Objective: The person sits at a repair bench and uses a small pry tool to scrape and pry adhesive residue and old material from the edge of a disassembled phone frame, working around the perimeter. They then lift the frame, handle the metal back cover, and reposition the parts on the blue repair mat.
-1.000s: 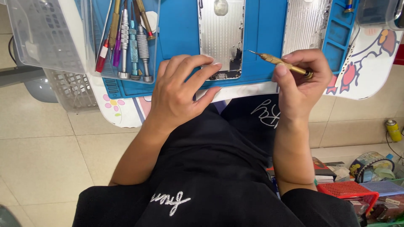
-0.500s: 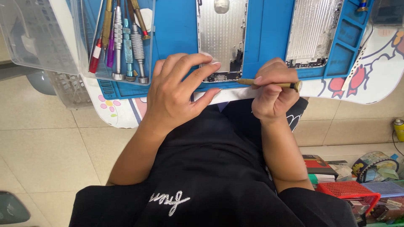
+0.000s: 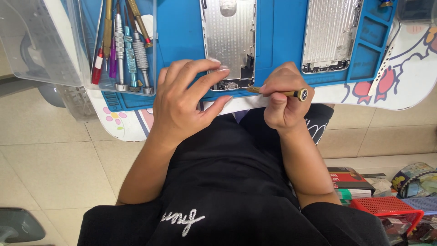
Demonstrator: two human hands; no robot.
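Observation:
A silver phone back housing [image 3: 230, 41] lies on a blue work mat [image 3: 182, 32]. My left hand [image 3: 184, 100] rests on the mat's near edge, fingertips pressing the housing's bottom left corner. My right hand [image 3: 284, 100] grips a gold-handled screwdriver [image 3: 280, 92] held level, its tip pointing left at the housing's bottom edge. A second silver housing [image 3: 330, 34] lies to the right on the mat.
A clear plastic tray [image 3: 86, 59] at the left holds several screwdrivers [image 3: 123, 45]. The mat sits on a white table with cartoon print [image 3: 405, 77]. On the tiled floor at lower right are a red basket [image 3: 387, 207], books [image 3: 348, 180] and clutter.
My right hand has moved left with the screwdriver, from beside the second housing to the first housing's bottom edge. The left hand has stayed on the housing.

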